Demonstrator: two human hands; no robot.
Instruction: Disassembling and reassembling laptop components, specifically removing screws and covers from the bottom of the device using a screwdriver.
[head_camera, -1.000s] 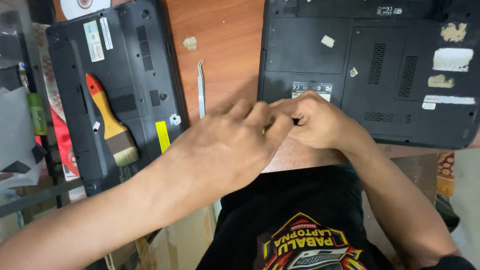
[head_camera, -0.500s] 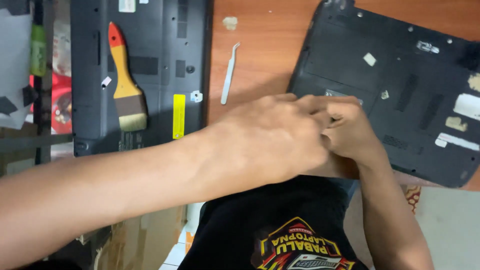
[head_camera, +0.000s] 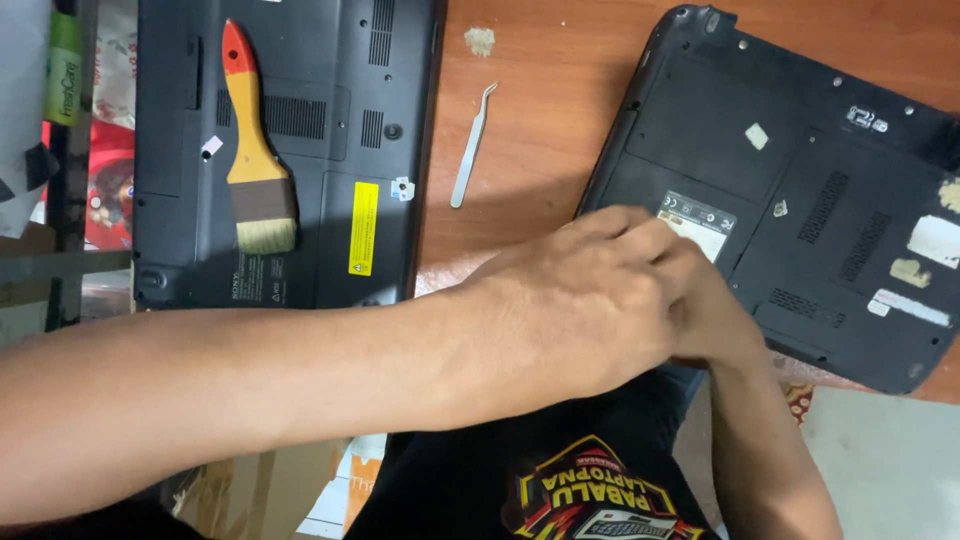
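reddish-brown wooden table (head_camera: 560, 60): two upturned black laptops, left (head_camera: 180, 200) and right (head_camera: 830, 210); slim curved metal tweezers (head_camera: 472, 146) between them.

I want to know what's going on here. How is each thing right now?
Right laptop: upside down, tilted, at the table edge.
Left laptop: upside down, brush on it.
Brush: lying flat.
Tweezers: lying untouched.
Left hand: covering the right hand; grip hidden.

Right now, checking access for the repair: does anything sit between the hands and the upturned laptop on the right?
Nothing visible does. The left hand and right hand are at the near edge of the right laptop. The tweezers and paintbrush lie off to the left.
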